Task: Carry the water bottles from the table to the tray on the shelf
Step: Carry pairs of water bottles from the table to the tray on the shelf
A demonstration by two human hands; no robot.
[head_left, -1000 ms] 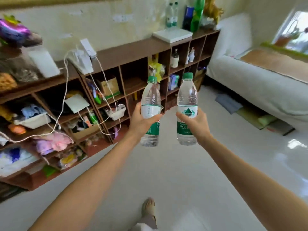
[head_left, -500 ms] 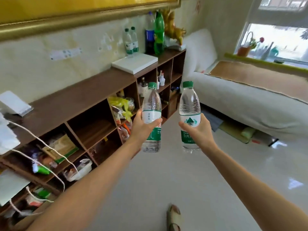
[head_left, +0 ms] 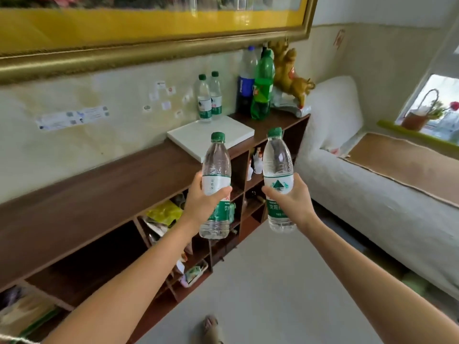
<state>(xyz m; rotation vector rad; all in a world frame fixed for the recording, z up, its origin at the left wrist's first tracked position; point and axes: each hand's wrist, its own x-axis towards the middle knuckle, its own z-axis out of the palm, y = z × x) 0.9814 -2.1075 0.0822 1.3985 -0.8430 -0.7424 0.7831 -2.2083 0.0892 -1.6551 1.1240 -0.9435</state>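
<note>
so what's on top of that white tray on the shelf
Two green-capped water bottles stand at the back corner of the white tray. Its near right part is hidden behind the bottle in the left hand.

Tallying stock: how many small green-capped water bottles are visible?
4: one in the left hand, one in the right hand, two on the tray. None seem hidden.

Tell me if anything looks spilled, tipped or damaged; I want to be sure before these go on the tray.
Nothing stands out. Left hand and right hand each hold a capped clear plastic water bottle roughly upright. Two like bottles stand upright on the white square tray.
</note>
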